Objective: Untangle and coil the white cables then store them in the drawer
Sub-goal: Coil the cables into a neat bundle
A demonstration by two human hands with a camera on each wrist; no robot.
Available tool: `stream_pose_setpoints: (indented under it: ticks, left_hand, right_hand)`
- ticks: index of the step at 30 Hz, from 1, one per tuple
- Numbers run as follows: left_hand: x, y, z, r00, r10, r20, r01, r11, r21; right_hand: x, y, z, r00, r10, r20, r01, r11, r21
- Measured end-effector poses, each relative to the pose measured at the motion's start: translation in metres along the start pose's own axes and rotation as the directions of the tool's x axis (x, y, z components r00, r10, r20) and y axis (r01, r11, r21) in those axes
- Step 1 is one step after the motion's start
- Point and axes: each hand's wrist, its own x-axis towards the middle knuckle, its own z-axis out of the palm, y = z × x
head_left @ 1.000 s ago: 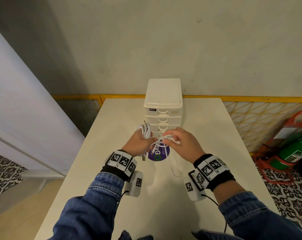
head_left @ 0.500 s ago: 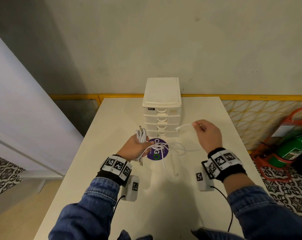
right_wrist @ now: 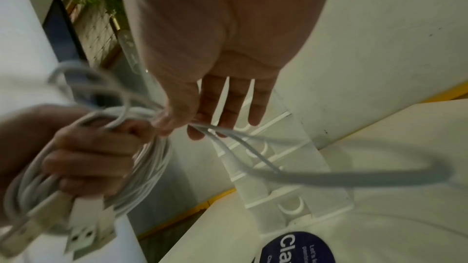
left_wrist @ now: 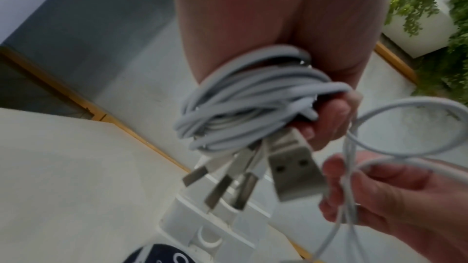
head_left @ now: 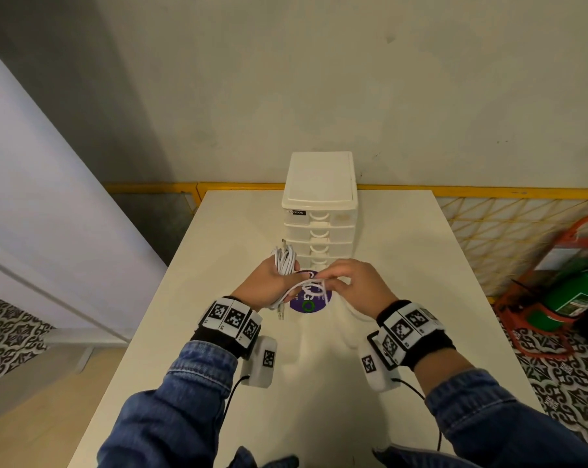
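My left hand (head_left: 269,282) grips a coiled bundle of white cables (head_left: 284,261), held above the table just in front of the drawer unit (head_left: 319,204). In the left wrist view the coiled bundle (left_wrist: 248,103) shows several USB plugs (left_wrist: 291,169) sticking out of it. My right hand (head_left: 356,285) pinches a loose white cable strand (head_left: 306,287) close to the left hand. The right wrist view shows the right hand's thumb and forefinger (right_wrist: 177,121) on the strand, with a loop of the strand (right_wrist: 354,179) trailing away. All drawers look closed.
A round purple sticker (head_left: 311,300) lies on the white table (head_left: 404,265) under the hands. The drawer unit stands at the table's far edge by the wall. A green cylinder on an orange stand (head_left: 562,295) is on the floor at the right.
My right hand had swung out to the right with the cable end, then came back to the left hand, bringing the strand to the bundle. The left hand barely moved.
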Motion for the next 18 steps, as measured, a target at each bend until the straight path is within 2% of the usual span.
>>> stream_pose_setpoints:
  ticks: [3, 7, 9, 12, 15, 18]
  left_hand:
    - [-0.004, 0.0, -0.005, 0.997, 0.007, 0.072, -0.012, 0.997, 0.074]
    - [-0.007, 0.008, -0.006, 0.988, -0.03, 0.149, 0.007, 0.987, 0.158]
    - [-0.006, 0.008, -0.011, 0.99, -0.061, 0.125, 0.028, 0.969, 0.247]
    - [-0.005, 0.002, -0.023, 0.996, -0.09, 0.023, 0.081, 0.958, 0.276]
    - [-0.004, -0.001, -0.025, 0.996, -0.083, -0.042, 0.092, 0.962, 0.258]
    - [-0.003, -0.001, -0.02, 0.997, -0.066, -0.034, 0.073, 0.961, 0.267]
  right_hand:
    - [0.002, 0.007, -0.01, 0.994, 0.081, -0.071, -0.071, 0.987, 0.142]
    - [0.0, 0.014, -0.019, 0.987, 0.083, -0.14, -0.056, 0.98, 0.192]
    - [-0.004, 0.022, -0.027, 0.97, 0.1, -0.221, -0.057, 0.98, 0.19]
    - [-0.012, 0.04, -0.042, 0.904, 0.217, -0.369, -0.148, 0.967, 0.207]
    - [-0.016, 0.054, -0.039, 0.889, 0.277, -0.366, -0.261, 0.961, 0.093]
    - [-0.016, 0.058, -0.032, 0.902, 0.288, -0.321, -0.326, 0.943, -0.071]
